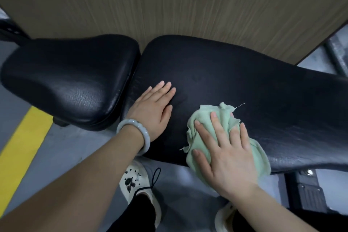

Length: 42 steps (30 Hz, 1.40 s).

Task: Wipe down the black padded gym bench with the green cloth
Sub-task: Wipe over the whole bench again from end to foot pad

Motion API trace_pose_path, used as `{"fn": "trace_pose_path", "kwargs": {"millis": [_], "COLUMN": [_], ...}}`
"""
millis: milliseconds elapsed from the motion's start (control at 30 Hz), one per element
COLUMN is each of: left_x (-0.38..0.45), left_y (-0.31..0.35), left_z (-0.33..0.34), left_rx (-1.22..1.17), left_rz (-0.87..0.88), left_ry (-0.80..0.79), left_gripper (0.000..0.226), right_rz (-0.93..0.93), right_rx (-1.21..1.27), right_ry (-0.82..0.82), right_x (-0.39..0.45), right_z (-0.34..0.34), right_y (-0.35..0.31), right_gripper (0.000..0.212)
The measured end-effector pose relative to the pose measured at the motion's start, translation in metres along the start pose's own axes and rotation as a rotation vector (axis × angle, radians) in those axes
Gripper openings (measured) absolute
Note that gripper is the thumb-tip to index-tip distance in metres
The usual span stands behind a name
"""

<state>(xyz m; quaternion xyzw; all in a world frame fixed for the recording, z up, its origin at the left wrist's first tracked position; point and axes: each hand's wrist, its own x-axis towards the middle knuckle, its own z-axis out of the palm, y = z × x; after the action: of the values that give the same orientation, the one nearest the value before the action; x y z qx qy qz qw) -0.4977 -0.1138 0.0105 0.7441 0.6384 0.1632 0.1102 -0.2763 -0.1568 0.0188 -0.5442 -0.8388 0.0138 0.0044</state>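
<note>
From the head view, the black padded bench [235,81] stood on grey floor [66,149] with a yellow stripe [24,141], beside a wood-grain wall [169,0]. The left hand [152,107] lay flat on the padding, fingers straight and together. The right hand [226,154], fingers spread, pressed the green cloth [203,130] near the bench's front edge.

The long black padded bench pad [244,84] runs out of view at the right edge, its far end unseen. Beneath the right hand [228,154], much of the crumpled pale green cloth [202,118] is covered, and that palm's contact with it is hidden. Both forearms are cut off at the bottom edge. A dark metal frame part [308,194], right of the pressing hand, is too dim to identify.
</note>
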Motion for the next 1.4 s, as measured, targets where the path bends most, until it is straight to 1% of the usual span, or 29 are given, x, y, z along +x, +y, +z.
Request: {"fn": "trace_pose_path", "kwargs": {"millis": [100, 167, 267, 400, 467, 567, 667, 767, 867, 967, 1067, 1167, 1300, 1400], "left_x": [-0.002, -0.007, -0.02, -0.036, -0.037, -0.036, -0.035, -0.034, -0.034, -0.04, -0.049, -0.052, -0.05, -0.051], "left_y": [-0.008, -0.012, -0.015, -0.019, -0.017, -0.014, -0.014, -0.022, -0.04, -0.066, -0.093, -0.106, -0.104, -0.106], "left_z": [-0.004, -0.004, -0.004, -0.002, -0.001, 0.001, 0.001, -0.006, -0.018, -0.029, -0.033, -0.03, -0.026, -0.025], "left_rx": [0.022, 0.027, 0.003, -0.017, -0.029, -0.045, -0.045, 0.014, 0.129, 0.308, 0.411, 0.424, 0.38, 0.367], "left_rz": [0.043, 0.06, 0.037, 0.006, -0.002, -0.026, -0.029, 0.021, 0.046, 0.006, -0.053, -0.039, -0.089, -0.099], "left_ry": [-0.035, -0.027, 0.013, 0.071, 0.097, 0.136, 0.151, 0.129, 0.136, 0.145, 0.136, 0.138, 0.2, 0.195], "left_gripper": [0.067, 0.068, 0.06, 0.052, 0.051, 0.049, 0.047, 0.046, 0.045, 0.048, 0.051, 0.051, 0.049, 0.05], "right_rz": [0.016, 0.006, -0.037, -0.171, -0.205, -0.169, -0.075, -0.046, -0.05, -0.072, -0.12, -0.127, -0.111, -0.107], "right_rx": [0.02, 0.026, 0.038, -0.009, -0.05, -0.057, -0.007, 0.017, 0.011, 0.02, 0.018, 0.034, 0.016, 0.0], "right_ry": [-0.029, -0.046, -0.071, -0.121, -0.131, -0.141, -0.142, -0.14, -0.143, -0.125, -0.094, -0.072, -0.088, -0.107], "right_x": [0.011, 0.019, 0.024, 0.014, 0.007, 0.003, 0.012, 0.026, 0.032, 0.03, 0.028, 0.034, 0.051, 0.054], "right_z": [-0.002, -0.003, -0.004, -0.008, -0.011, -0.012, -0.011, -0.009, -0.008, -0.006, -0.004, -0.002, -0.005, -0.004], "right_y": [-0.019, -0.03, -0.036, -0.006, 0.014, 0.02, -0.01, -0.039, -0.048, -0.049, -0.051, -0.065, -0.092, -0.095], "right_gripper": [0.059, 0.06, 0.061, 0.062, 0.061, 0.062, 0.065, 0.066, 0.066, 0.065, 0.064, 0.065, 0.065, 0.062]}}
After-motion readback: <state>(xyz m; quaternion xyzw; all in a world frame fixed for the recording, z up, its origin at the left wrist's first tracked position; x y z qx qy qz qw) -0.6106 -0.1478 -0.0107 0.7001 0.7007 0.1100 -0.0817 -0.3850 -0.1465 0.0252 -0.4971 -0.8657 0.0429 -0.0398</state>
